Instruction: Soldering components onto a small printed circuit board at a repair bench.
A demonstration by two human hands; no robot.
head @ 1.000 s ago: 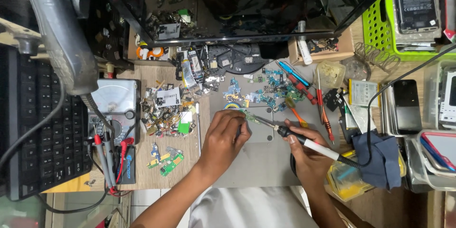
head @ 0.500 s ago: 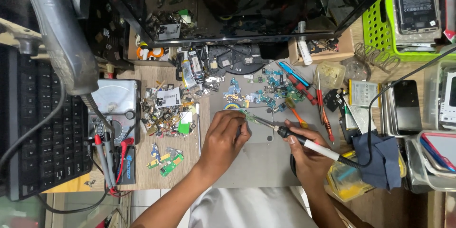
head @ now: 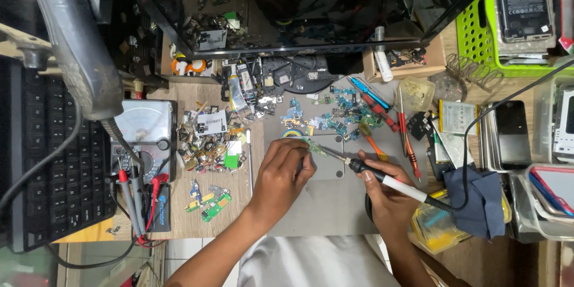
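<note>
My left hand (head: 282,177) rests on a grey work mat (head: 323,203), fingers pinched on a small green circuit board (head: 315,148) at its tip. My right hand (head: 385,194) grips a soldering iron (head: 382,178) with a black grip and white handle. The iron's metal tip points left and meets the small board just right of my left fingers. A black cord runs from the iron to the right.
A pile of small boards and parts (head: 209,143) lies left of the mat, more parts (head: 335,116) behind it. An analog multimeter (head: 146,137) with red and black probes and a black keyboard (head: 51,167) sit at left. Screwdrivers (head: 403,134), phones (head: 511,134) and a green basket (head: 478,30) stand right.
</note>
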